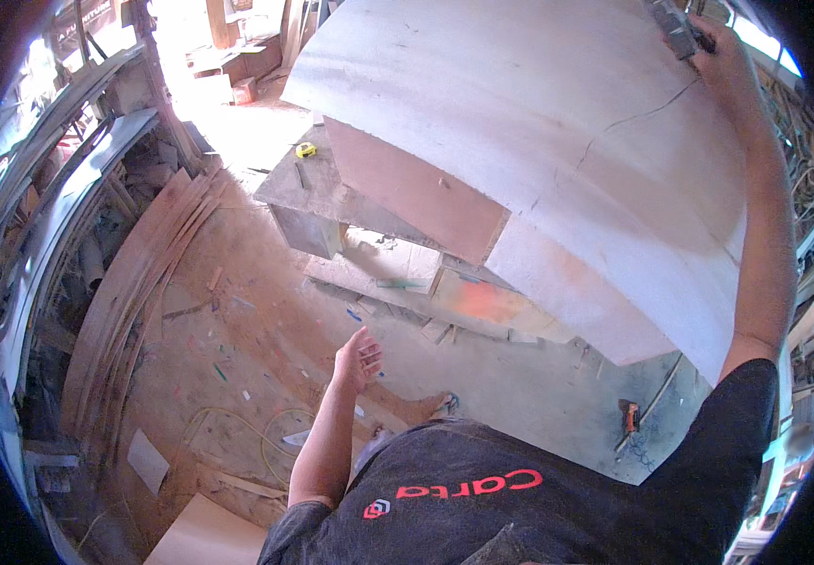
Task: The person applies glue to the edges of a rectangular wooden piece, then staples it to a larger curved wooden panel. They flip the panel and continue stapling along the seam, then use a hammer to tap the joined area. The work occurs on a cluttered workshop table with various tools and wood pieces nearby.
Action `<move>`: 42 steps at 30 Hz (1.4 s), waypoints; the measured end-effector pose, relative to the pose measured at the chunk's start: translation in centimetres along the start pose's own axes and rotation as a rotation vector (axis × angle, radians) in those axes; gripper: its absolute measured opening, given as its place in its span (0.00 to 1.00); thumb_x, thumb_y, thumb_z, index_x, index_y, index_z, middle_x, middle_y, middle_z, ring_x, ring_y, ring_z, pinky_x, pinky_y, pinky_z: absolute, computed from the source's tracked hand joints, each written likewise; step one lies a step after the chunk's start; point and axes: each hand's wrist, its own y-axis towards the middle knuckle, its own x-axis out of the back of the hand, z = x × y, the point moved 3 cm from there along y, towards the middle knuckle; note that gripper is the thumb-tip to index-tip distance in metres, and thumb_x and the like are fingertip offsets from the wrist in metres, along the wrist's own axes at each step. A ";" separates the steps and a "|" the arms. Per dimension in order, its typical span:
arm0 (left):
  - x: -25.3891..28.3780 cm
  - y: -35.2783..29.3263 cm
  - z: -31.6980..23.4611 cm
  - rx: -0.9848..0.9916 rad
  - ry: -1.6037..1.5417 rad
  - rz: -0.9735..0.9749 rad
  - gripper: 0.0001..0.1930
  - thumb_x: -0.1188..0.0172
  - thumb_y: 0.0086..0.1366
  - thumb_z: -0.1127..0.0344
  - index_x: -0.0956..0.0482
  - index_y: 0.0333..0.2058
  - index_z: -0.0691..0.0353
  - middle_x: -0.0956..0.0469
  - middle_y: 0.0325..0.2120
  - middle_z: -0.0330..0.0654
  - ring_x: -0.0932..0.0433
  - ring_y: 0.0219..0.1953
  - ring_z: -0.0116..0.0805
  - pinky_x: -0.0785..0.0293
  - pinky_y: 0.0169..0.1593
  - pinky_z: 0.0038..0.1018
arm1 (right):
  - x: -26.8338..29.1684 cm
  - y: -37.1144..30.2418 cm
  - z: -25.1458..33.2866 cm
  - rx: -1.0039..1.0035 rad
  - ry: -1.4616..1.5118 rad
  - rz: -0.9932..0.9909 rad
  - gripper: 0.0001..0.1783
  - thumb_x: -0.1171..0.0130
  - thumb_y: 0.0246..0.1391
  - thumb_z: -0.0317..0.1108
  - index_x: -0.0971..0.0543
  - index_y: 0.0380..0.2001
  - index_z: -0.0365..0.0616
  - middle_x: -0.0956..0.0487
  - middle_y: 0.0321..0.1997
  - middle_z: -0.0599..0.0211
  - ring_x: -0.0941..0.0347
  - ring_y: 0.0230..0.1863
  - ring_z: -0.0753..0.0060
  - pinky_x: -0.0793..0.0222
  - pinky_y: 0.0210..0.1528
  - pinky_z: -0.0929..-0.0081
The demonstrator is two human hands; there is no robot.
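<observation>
My right hand (pixel 720 58) reaches to the far right of a large pale sheet (pixel 520 85), its fingers closed round a grey, block-shaped tool (pixel 674 28). The tool's exact kind cannot be made out. A thin dark wavy line runs across the sheet from near that hand. My left hand (pixel 360 360) hangs low beside my body, away from the sheet. Its fingers are loosely bent and apart, with nothing in them.
Brown boards (pixel 416 193) lie under the sheet on a worktable (pixel 299 193), where a yellow tape measure (pixel 306 150) rests. Curved wooden strips (pixel 129 301) and stacked sheets line the left. An orange tool (pixel 629 417), a yellow hose (pixel 266 443) and scraps lie on the floor.
</observation>
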 end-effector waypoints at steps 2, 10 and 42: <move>0.9 1.4 1.4 0.049 -0.010 0.018 0.47 0.34 0.61 0.33 0.35 0.65 0.65 0.26 0.58 0.51 0.28 0.61 0.47 0.31 0.61 0.46 | 1.1 0.1 -0.5 -0.001 0.020 0.019 0.22 0.33 0.60 0.41 0.17 0.53 0.42 0.16 0.38 0.66 0.22 0.40 0.72 0.29 0.50 0.70; -3.8 5.4 2.9 0.077 -0.222 0.172 0.74 0.38 0.51 0.17 0.70 0.76 0.64 0.57 0.77 0.57 0.53 0.78 0.51 0.53 0.75 0.56 | 5.2 -1.3 2.6 -0.228 0.298 0.016 0.22 0.26 0.55 0.50 0.15 0.47 0.49 0.17 0.42 0.73 0.23 0.43 0.76 0.30 0.52 0.75; -12.5 12.2 7.2 -0.063 -0.639 -0.137 0.32 0.31 0.64 0.42 0.29 0.58 0.54 0.24 0.58 0.40 0.26 0.60 0.42 0.33 0.56 0.45 | -54.5 1.3 -7.9 -0.294 0.741 0.713 0.10 0.24 0.52 0.42 0.11 0.30 0.49 0.17 0.24 0.68 0.23 0.28 0.74 0.29 0.34 0.71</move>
